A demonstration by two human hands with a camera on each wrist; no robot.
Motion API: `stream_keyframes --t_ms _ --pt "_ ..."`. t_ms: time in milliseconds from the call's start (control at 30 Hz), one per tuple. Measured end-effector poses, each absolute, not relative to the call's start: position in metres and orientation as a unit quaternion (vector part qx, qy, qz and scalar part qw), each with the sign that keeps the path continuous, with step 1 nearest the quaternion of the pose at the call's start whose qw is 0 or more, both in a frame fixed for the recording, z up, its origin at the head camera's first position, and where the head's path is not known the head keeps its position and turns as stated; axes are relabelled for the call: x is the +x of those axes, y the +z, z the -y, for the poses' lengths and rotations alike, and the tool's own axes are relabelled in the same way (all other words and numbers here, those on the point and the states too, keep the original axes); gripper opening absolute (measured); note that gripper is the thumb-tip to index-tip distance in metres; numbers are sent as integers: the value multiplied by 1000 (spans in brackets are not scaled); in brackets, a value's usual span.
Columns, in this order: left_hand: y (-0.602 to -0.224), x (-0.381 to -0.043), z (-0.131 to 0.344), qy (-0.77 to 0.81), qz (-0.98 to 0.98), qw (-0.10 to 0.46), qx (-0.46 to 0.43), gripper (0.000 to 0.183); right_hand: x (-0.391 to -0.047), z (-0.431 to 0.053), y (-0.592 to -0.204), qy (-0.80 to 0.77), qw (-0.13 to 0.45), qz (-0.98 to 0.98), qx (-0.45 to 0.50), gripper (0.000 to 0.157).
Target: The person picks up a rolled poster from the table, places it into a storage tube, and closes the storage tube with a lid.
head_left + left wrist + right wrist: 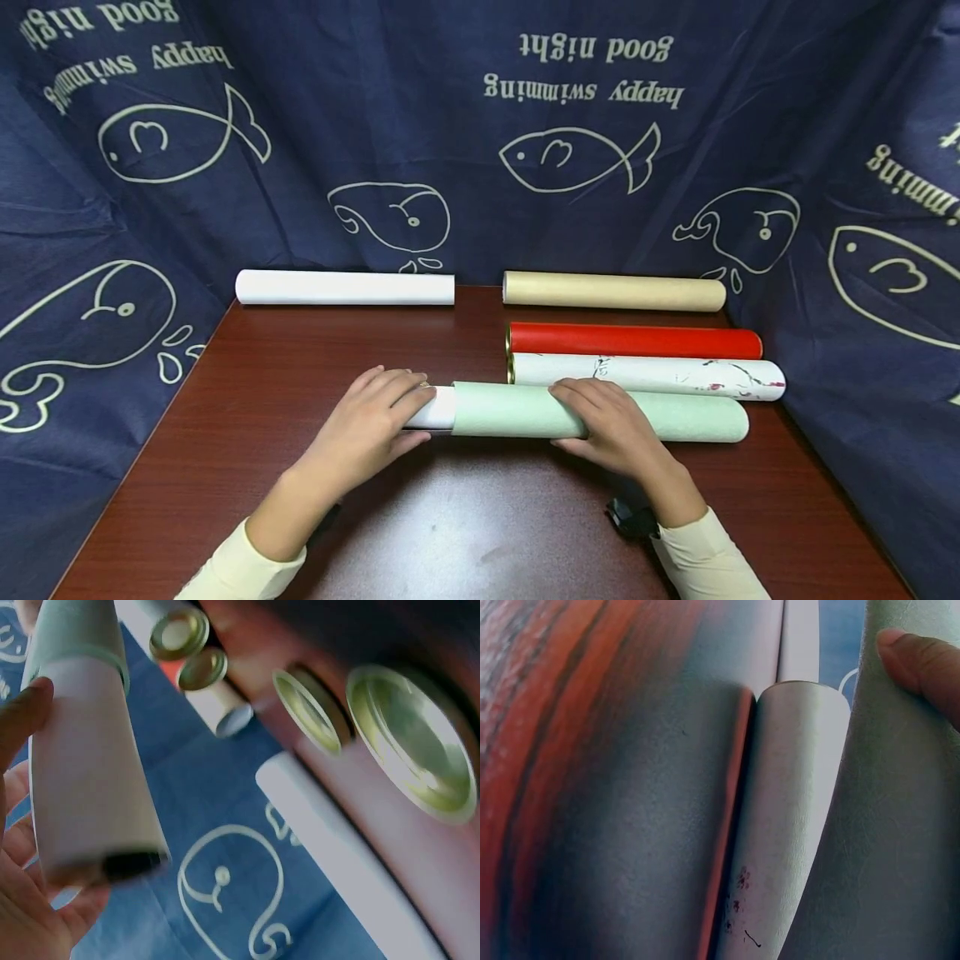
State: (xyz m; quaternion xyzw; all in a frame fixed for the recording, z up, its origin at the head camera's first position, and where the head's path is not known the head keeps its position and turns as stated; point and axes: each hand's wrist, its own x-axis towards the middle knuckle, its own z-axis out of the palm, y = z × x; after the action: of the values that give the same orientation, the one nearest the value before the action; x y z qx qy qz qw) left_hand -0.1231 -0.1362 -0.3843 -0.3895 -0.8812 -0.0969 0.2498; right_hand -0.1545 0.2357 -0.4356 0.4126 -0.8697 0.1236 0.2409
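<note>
My left hand (378,421) grips the exposed end of a white cardboard tube (435,408), thumb on its near side. That tube runs into a pale green cardboard tube (502,408), which lies lengthwise across the middle of the table. With fingers over the top, my right hand (611,421) holds the green tube nearer its right part. In the left wrist view, the white tube's free end (105,866) looks dark and hollow. The thumb (26,712) lies close to the green rim. In the right wrist view, only a fingertip (900,660) shows against the green surface.
Just behind the green tube lie a flower-patterned white tube (645,373) and a red tube (637,340). A beige tube (615,292) and another white tube (345,287) lie along the back curtain. Gold-coloured metal lids (311,724) appear in the left wrist view.
</note>
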Motion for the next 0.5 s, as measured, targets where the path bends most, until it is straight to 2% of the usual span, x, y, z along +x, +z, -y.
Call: stream_keyframes --t_ms 267,500 --pt "-380 -121 175 -147 885 251 -364 57 -156 -238 -434 126 251 865 416 73" --pt "-388 -120 178 -198 877 245 -363 53 -156 -237 -435 134 248 864 418 74"
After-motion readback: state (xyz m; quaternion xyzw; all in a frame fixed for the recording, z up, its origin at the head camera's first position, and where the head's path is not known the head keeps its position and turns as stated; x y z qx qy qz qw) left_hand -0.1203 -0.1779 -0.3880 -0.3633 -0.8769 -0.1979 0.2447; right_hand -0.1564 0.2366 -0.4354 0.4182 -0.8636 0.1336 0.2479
